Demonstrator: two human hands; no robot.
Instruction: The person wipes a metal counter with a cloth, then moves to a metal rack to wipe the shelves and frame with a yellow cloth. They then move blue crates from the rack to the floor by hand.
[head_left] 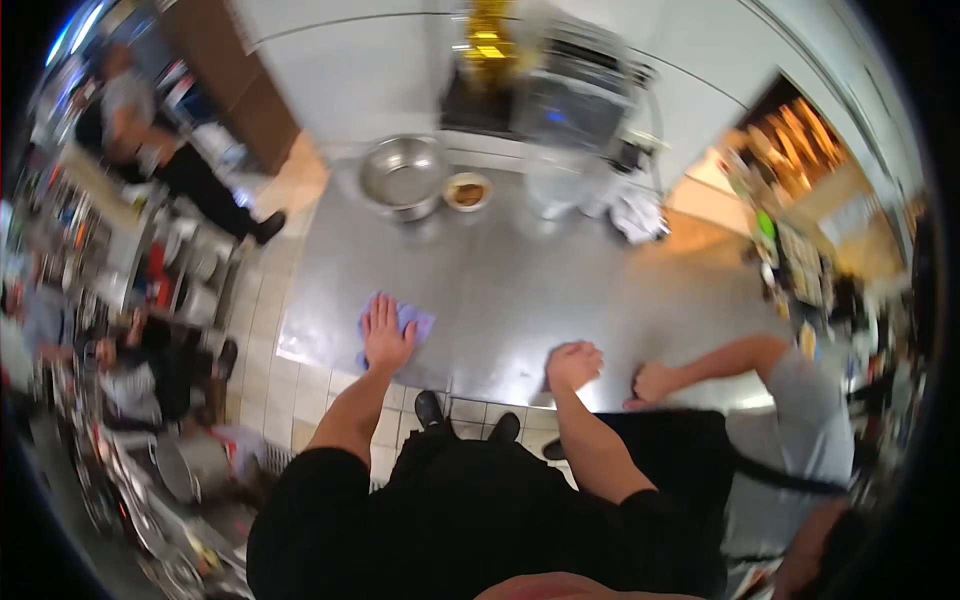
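My left hand [387, 338] lies flat with its fingers stretched out, pressing on a crumpled purple cloth [416, 321]. The cloth rests on the steel table [480, 290] near its left front corner. Close to the table's front edge is my right hand [575, 367], its fingers curled in and slightly blurred. I see nothing held in it. Just right of it, a co-worker's closed hand [655, 382] rests at the same edge.
Along the table's back stand a steel bowl [403, 176], a small bowl with brown contents [466, 192], a clear container [553, 180] and a crumpled white cloth [637, 215]. A co-worker in a grey shirt [790, 440] stands close on my right. Other people are at the left.
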